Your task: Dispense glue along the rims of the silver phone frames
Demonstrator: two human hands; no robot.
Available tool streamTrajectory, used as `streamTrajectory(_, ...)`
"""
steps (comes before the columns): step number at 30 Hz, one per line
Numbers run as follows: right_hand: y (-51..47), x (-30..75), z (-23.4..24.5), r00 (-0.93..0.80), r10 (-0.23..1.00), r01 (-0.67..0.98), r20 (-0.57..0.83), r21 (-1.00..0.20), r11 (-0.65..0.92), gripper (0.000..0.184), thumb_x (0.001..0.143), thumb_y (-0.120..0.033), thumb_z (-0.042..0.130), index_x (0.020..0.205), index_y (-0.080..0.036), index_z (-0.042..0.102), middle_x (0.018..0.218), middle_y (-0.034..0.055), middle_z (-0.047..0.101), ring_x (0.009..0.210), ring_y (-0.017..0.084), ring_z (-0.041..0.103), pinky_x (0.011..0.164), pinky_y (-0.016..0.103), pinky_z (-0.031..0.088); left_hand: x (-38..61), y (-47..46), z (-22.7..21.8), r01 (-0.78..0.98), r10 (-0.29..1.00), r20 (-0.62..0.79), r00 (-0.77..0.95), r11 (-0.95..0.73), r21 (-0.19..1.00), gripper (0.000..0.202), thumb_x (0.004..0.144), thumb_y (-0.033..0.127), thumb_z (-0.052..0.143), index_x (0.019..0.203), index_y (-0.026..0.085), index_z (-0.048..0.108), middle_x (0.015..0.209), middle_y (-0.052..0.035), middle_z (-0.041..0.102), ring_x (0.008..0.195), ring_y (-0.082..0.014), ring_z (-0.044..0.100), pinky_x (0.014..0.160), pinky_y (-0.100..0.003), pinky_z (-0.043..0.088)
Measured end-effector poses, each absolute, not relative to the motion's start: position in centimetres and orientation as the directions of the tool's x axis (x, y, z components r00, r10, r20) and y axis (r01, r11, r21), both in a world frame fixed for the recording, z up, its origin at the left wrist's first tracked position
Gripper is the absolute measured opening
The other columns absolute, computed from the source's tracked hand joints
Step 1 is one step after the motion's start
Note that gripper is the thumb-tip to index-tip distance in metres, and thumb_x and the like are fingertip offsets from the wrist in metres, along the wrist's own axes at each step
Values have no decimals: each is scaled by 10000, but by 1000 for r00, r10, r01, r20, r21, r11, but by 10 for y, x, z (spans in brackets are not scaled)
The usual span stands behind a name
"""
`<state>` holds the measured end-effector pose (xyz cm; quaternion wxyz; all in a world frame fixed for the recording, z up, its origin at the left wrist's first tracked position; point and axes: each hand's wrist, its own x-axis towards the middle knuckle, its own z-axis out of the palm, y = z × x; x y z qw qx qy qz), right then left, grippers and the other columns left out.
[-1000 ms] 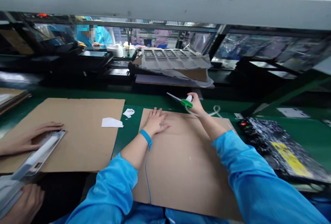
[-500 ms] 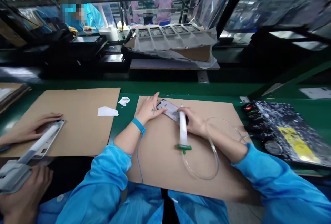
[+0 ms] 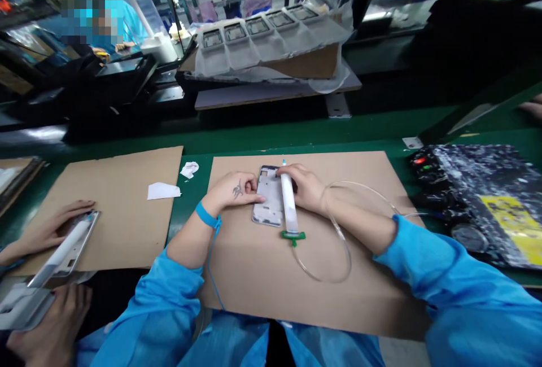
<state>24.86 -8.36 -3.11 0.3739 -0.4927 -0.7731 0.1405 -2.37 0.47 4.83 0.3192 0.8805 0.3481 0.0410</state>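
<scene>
A silver phone frame (image 3: 268, 197) lies on the brown cardboard sheet (image 3: 271, 276) in front of me. My left hand (image 3: 235, 191), with a blue wrist strap, rests on the frame's left edge, fingers curled against it. My right hand (image 3: 305, 187) grips a white dispensing syringe (image 3: 289, 204) with a green end cap, laid along the frame's right side with its needle pointing away from me. A clear tube (image 3: 339, 243) loops from the syringe's cap across the cardboard to the right.
A co-worker's hands (image 3: 46, 231) at the left hold a grey tool over another cardboard sheet (image 3: 127, 209). White paper scraps (image 3: 163, 191) lie between the sheets. A black controller box (image 3: 478, 197) sits at the right. Trays of parts (image 3: 262, 39) stand behind the green conveyor belt.
The phone frame has been drawn closer and turned lengthwise toward me. My right hand brought the syringe from beyond the cardboard down onto the frame. The view tilted downward.
</scene>
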Motion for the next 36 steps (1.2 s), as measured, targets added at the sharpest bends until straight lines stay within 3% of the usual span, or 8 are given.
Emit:
streamTrajectory(2,-85,247,-31,-294,843,598,451,-601,530,398,934,-202,713,1330,-241,691,1238,166,808,1227,361,778,1054,561,675,-21,6,44,600,659,-143,738,-544,587,649,905,857,750,820,218,676,737,-13,716,661,-192,661,640,-322,460)
streamTrajectory(4,-88,245,-28,-333,817,529,470,-625,575,401,924,-200,738,1319,-251,693,1267,163,806,1264,357,779,1073,558,678,-19,10,40,608,697,-86,712,-550,573,700,910,911,690,896,211,692,814,-50,738,742,-229,683,684,-347,483)
streamTrajectory(9,-92,244,-25,-239,881,300,408,-832,467,359,1012,-318,781,1347,-305,652,1323,121,814,1175,310,818,1031,516,697,-17,19,30,528,666,53,744,-635,564,913,807,979,745,1267,190,737,1298,-172,750,1257,-390,678,1133,-538,518)
streamTrajectory(14,-97,241,-28,6,943,-10,332,-943,332,545,1063,-697,726,1460,-351,584,1070,32,836,812,192,792,753,336,686,-13,16,20,472,601,63,797,-684,557,861,697,988,848,1036,205,729,1080,-109,739,1108,-365,676,1024,-487,519)
streamTrajectory(16,-101,236,-26,-2,968,21,251,-968,251,567,1043,-779,697,1373,-318,676,928,20,795,660,180,720,615,320,637,-12,14,17,446,573,77,816,-708,548,835,738,981,826,1015,202,705,1048,-101,736,1060,-345,678,962,-451,504)
streamTrajectory(19,-107,230,-18,-11,986,145,164,-976,164,523,1009,-766,751,1176,-271,781,860,40,776,659,201,728,635,360,662,-8,11,16,415,548,89,832,-721,555,781,803,961,790,985,210,678,1022,-89,742,998,-313,684,900,-412,474)
streamTrajectory(27,-115,239,-3,-102,993,41,65,-997,70,513,927,-704,876,1187,-277,762,881,55,838,702,235,807,640,375,705,-3,6,11,375,503,106,858,-754,539,725,836,912,813,994,217,678,975,-70,740,966,-303,699,837,-388,429)
streamTrajectory(36,-112,235,-1,-41,987,389,156,-907,160,397,933,-593,892,1134,-263,800,1050,93,882,874,266,853,737,380,692,-1,2,16,371,506,115,855,-751,546,608,890,790,840,968,217,655,955,-63,726,913,-283,681,815,-381,410)
